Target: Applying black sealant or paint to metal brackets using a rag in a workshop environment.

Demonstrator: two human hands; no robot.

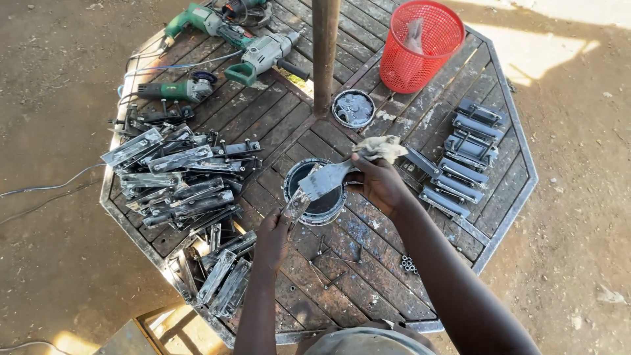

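My left hand (273, 238) grips the lower end of a flat metal bracket (314, 186), held tilted over an open paint tin (317, 209) of dark paint. My right hand (379, 184) holds a crumpled pale rag (381, 148) and presses against the upper end of the same bracket. The tin's lid (353, 108) lies beyond, near the central pole (325, 52).
Unpainted metal brackets are piled at the left (174, 177) and front left (220, 273) of the octagonal wooden table (388, 289). Painted grey pieces (463, 158) lie in a row at right. A red basket (417, 46), power drills (263, 52), a grinder (174, 90) and cables sit at the back.
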